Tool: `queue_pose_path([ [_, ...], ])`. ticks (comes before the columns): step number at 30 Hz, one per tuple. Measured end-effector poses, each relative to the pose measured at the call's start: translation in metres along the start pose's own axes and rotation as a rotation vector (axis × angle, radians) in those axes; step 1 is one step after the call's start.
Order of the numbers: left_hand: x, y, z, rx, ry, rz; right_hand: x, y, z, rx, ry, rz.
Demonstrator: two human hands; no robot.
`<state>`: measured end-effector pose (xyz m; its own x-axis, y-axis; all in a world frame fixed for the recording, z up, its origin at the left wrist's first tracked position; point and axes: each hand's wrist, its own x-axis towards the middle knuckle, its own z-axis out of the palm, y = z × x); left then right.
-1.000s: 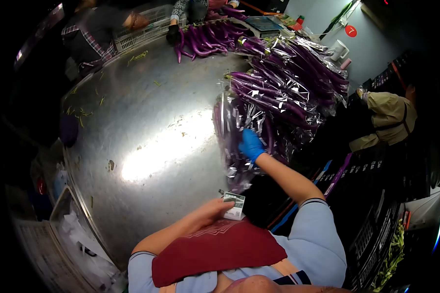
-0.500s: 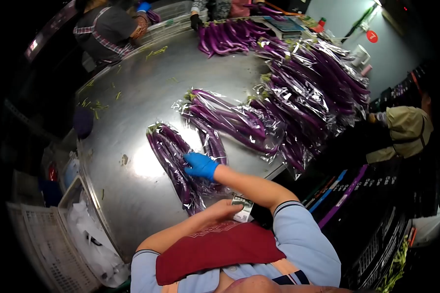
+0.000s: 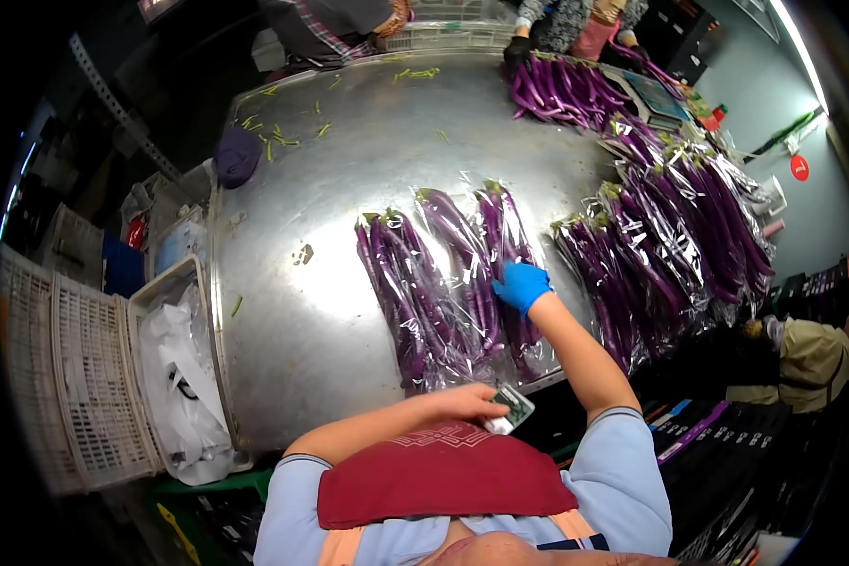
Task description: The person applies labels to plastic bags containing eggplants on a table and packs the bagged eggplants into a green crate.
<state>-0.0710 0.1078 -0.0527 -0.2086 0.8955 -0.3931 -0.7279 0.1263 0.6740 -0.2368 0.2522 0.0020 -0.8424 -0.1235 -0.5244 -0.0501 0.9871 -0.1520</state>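
My right hand, in a blue glove, has its fingers curled against a clear bag of long purple eggplants. Left of it lie two more bagged bunches, a middle bag and a left bag, side by side with stems pointing away from me. Close to my apron, my bare left hand holds a small printed card, dark green and white; whether it is one or a stack I cannot tell.
A large pile of bagged eggplants covers the right of the metal table. Loose eggplants lie at the far side by a co-worker's black-gloved hand. A white bin of plastic bags stands left, near a dark purple cap-like item.
My right hand has moved from the left bag to the right one, which now lies straighter alongside the others. My left hand still holds the card. The view has turned.
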Motion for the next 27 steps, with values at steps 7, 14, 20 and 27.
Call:
queue_pose_path([
  [7,-0.001,-0.020,0.003,0.035,-0.073,-0.003,0.008,-0.125,0.098,0.001,0.524,-0.688],
  [14,-0.019,-0.031,0.004,0.128,0.057,0.036,0.009,-0.200,0.108,0.259,0.459,-0.769],
  [20,-0.037,-0.046,0.000,-0.124,0.088,0.108,0.049,-0.101,0.093,0.470,0.304,-0.264],
  [27,-0.066,-0.040,0.006,-0.109,0.130,0.126,0.030,-0.109,0.048,0.230,0.714,-0.578],
])
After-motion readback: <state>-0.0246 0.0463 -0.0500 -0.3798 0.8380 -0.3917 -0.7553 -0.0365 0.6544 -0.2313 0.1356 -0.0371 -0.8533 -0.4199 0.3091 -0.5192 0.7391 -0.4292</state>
